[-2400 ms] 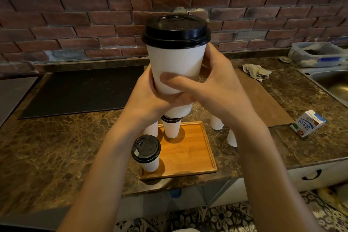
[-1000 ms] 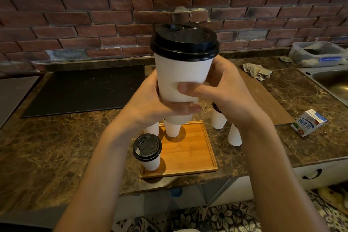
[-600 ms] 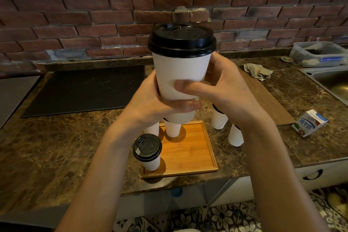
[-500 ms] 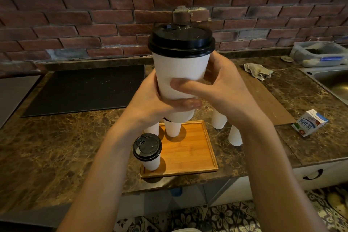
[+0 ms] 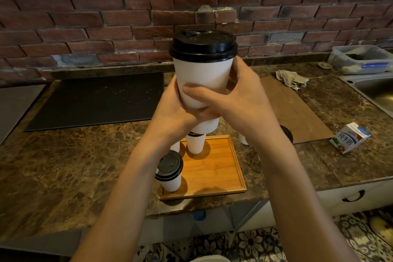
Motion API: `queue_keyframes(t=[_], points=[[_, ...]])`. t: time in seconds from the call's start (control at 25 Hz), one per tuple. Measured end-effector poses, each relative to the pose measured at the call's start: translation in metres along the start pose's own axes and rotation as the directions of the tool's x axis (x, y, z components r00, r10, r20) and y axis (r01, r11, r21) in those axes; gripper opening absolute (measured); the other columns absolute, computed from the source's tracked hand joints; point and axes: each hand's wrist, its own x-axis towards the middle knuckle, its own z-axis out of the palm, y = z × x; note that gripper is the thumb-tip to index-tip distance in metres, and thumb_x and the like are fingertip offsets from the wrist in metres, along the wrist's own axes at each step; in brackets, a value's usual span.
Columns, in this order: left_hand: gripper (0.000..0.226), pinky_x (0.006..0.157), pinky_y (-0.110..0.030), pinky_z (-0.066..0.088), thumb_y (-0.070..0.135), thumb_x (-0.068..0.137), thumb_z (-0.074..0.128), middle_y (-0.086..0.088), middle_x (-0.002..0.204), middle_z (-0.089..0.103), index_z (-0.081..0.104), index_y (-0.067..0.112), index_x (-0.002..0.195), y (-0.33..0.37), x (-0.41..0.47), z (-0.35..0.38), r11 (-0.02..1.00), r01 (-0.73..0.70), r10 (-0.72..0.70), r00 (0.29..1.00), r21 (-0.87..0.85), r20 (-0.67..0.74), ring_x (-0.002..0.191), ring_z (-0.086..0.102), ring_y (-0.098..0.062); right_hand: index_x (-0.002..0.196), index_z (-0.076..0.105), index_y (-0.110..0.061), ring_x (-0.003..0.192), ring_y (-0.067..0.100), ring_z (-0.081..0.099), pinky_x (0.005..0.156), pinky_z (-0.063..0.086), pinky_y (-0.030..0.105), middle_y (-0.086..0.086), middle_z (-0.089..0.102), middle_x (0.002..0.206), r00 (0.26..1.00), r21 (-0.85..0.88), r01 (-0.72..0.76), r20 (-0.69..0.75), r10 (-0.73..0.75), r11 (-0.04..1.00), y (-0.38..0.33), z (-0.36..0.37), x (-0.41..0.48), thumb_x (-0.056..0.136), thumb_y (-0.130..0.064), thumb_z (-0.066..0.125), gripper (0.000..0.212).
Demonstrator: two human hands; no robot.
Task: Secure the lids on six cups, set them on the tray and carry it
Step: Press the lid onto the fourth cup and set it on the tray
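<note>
At frame centre a white paper cup [image 5: 202, 74] is held upright, long axis vertical. Its smooth tapered wall is wrapped low down by the curled fingers of the left hand [image 5: 170, 112] and right hand [image 5: 240, 100], both equally near. The glossy black plastic lid [image 5: 203, 43] is seated above the fingers. Directly below, the flat wooden tray [image 5: 214, 170] is found, a lidded cup [image 5: 169, 173] at its lower-left corner and its right half bare.

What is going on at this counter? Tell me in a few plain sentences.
A person holds a white paper cup up with both hands, the left hand and right hand wrapped round its body. Its black lid is on. Below, a wooden tray carries one lidded cup at its near left corner and another cup at the far edge, partly hidden. Other cups stand right of the tray, mostly behind the right wrist.
</note>
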Motion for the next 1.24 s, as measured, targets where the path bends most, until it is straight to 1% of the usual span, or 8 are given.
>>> queue_keyframes(t=[0.16,0.44,0.6,0.72,0.92,1.04,1.16,1.24], points=[[0.067,0.073,-0.006,0.048,0.017,0.061,0.082,0.019,0.108,0.062,0.046,0.037,0.115,-0.001,0.001,-0.001,1.000,-0.014,0.014,1.000,0.012,0.000,0.102,0.060,0.009,0.130,0.051,-0.023,0.106,-0.003,0.056,0.084,0.054,0.019,-0.013,0.062,0.116,1.000,-0.016,0.011,-0.020,-0.012,1.000,-0.001,0.001,0.000,0.069,-0.039,0.084,0.072],[0.066,0.070,0.000,0.044,0.025,0.058,0.082,0.028,0.099,0.061,0.046,0.040,0.111,0.000,0.002,-0.004,0.997,-0.034,0.034,0.999,0.063,0.000,0.097,0.057,0.018,0.131,0.052,-0.021,0.107,-0.004,0.057,0.083,0.052,0.014,-0.013,0.063,0.117,0.999,0.006,0.038,-0.027,-0.038,0.999,-0.001,-0.002,0.002,0.068,-0.037,0.086,0.073],[0.082,0.079,-0.007,0.047,0.032,0.057,0.082,0.019,0.114,0.059,0.042,0.025,0.129,-0.003,0.003,-0.007,0.995,-0.047,0.039,0.994,0.086,0.098,0.108,0.056,0.009,0.135,0.049,-0.021,0.115,-0.001,0.055,0.091,0.052,0.020,-0.012,0.061,0.124,0.998,-0.004,0.058,-0.025,-0.058,0.998,0.004,-0.006,0.003,0.065,-0.036,0.088,0.081],[0.095,0.096,-0.022,0.045,0.042,0.059,0.085,0.015,0.130,0.054,0.035,0.030,0.140,-0.013,-0.002,-0.018,0.988,-0.003,-0.017,0.992,0.154,0.126,0.122,0.049,0.003,0.136,0.047,-0.021,0.114,-0.004,0.055,0.092,0.053,0.021,-0.015,0.060,0.123,0.998,0.007,0.067,-0.014,-0.067,0.998,0.014,-0.010,0.001,0.065,-0.033,0.089,0.083],[0.067,0.103,-0.021,0.032,0.056,0.074,0.068,0.025,0.131,0.048,0.038,0.048,0.134,-0.048,-0.026,-0.044,0.935,0.060,-0.015,0.991,0.350,-0.131,0.125,0.041,0.008,0.134,0.042,-0.026,0.111,-0.019,0.049,0.088,0.045,0.006,-0.024,0.053,0.120,0.998,0.035,0.040,-0.042,-0.039,0.999,0.047,-0.013,-0.007,0.065,-0.031,0.088,0.083],[0.052,0.100,-0.021,0.034,0.050,0.085,0.059,0.021,0.131,0.045,0.044,0.040,0.134,-0.081,-0.042,-0.060,0.878,0.137,0.023,0.945,0.459,-0.326,0.124,0.040,0.003,0.137,0.039,-0.024,0.115,-0.014,0.049,0.097,0.045,0.013,-0.021,0.052,0.123,0.998,0.037,-0.013,-0.067,0.015,0.999,0.079,-0.009,-0.017,0.064,-0.029,0.088,0.089],[0.047,0.097,-0.017,0.031,0.041,0.090,0.056,0.008,0.135,0.047,0.049,0.027,0.134,-0.120,-0.062,-0.072,0.819,0.191,0.068,0.903,0.540,-0.423,0.121,0.037,0.003,0.133,0.039,-0.029,0.113,-0.017,0.049,0.094,0.043,0.007,-0.022,0.052,0.121,0.993,0.057,-0.059,-0.099,0.064,0.997,0.118,-0.004,-0.029,0.063,-0.027,0.089,0.087],[0.047,0.102,-0.028,0.032,0.037,0.090,0.056,-0.001,0.141,0.046,0.049,0.022,0.134,-0.149,-0.079,-0.076,0.790,0.250,0.040,0.889,0.559,-0.455,0.126,0.036,-0.005,0.134,0.038,-0.027,0.113,-0.019,0.049,0.090,0.043,0.004,-0.024,0.052,0.120,0.988,0.066,-0.102,-0.108,0.109,0.993,0.144,0.000,-0.037,0.062,-0.023,0.090,0.089]])
